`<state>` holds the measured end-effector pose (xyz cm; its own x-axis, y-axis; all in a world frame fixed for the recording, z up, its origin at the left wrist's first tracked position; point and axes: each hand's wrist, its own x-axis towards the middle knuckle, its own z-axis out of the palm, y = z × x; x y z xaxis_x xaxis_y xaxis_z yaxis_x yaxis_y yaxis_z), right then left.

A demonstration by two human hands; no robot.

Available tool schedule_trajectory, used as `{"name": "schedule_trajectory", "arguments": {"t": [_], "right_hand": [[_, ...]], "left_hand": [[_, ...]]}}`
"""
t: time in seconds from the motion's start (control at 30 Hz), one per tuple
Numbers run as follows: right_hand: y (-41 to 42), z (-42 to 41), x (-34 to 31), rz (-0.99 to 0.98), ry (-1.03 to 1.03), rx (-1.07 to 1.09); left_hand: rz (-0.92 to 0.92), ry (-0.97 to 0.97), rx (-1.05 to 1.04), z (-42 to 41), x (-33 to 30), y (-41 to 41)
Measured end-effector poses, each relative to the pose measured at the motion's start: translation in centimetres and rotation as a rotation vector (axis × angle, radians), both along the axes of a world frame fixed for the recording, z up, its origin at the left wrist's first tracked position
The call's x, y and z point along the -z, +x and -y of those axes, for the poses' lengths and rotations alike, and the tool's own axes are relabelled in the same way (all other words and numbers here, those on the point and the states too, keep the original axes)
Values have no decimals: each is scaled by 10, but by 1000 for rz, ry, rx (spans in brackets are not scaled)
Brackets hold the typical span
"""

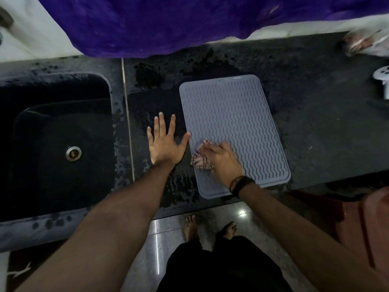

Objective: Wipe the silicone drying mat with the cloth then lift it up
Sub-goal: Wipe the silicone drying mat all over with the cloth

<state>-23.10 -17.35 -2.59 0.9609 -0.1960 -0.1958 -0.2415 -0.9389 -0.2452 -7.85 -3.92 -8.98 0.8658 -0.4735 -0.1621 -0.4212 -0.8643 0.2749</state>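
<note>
head view: the silicone drying mat (235,131) lies flat on the wet counter (315,123), long axis running away from the person. the right hand (221,161) presses a checked cloth (200,159) on its near left corner; the left hand (164,144), spread and empty, rests beside the mat's left edge. the cloth is mostly hidden.

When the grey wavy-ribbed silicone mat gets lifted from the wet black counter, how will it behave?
The grey wavy-ribbed silicone mat looks thin and flat, so it will probably droop. The wet black counter may make it cling briefly. Probably light; the right hand wipes with the checked cloth.
</note>
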Motion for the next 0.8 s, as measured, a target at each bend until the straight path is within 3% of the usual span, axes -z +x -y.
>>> {"name": "schedule_trajectory", "arguments": {"t": [0.2,0.37,0.5,0.8], "right_hand": [[-34,-8,-11,13,46,-5],[44,17,-19,137,98,34],[92,34,-11,24,87,-15],[8,31,5,-47,19,-233]], "left_hand": [[-4,-5,4,-1,0,0],[49,25,12,-1,0,-2],[64,33,7,-1,-1,-2],[51,26,-24,1,-1,-2]]}}
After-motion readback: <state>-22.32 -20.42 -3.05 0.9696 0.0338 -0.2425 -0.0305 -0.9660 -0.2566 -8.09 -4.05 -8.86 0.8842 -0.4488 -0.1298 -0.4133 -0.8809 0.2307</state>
